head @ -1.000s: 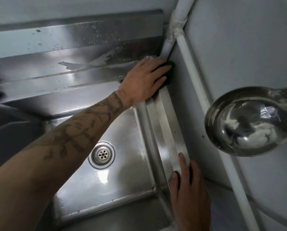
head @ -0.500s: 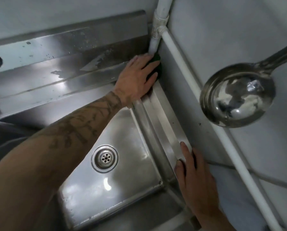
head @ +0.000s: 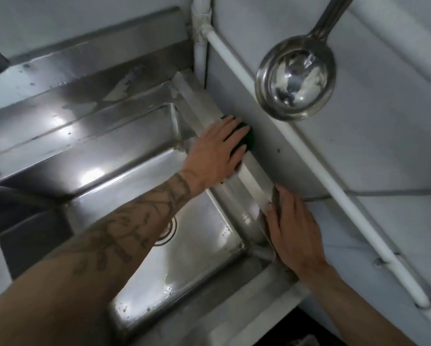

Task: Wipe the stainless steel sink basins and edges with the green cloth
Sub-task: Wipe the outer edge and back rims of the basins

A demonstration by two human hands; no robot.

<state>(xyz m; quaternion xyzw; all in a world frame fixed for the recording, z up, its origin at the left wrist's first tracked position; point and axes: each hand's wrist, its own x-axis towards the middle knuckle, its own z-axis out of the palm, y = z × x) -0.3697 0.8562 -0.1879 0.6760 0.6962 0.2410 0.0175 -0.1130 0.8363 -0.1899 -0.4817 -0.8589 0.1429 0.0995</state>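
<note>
My left grip (head: 214,151), fingers straight, presses the green cloth (head: 250,139) on the right edge (head: 252,177) of the sink (head: 197,245), just beside the wall (head: 272,156), my right grip (head: 292,228) rests flat nearer, and I fear the cloth may slip off this narrow rim.

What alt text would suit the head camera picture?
A person's left hand presses a green cloth flat on the right edge of a steel sink; the right hand rests on that edge nearer the camera. A ladle hangs against the wall above.
</note>
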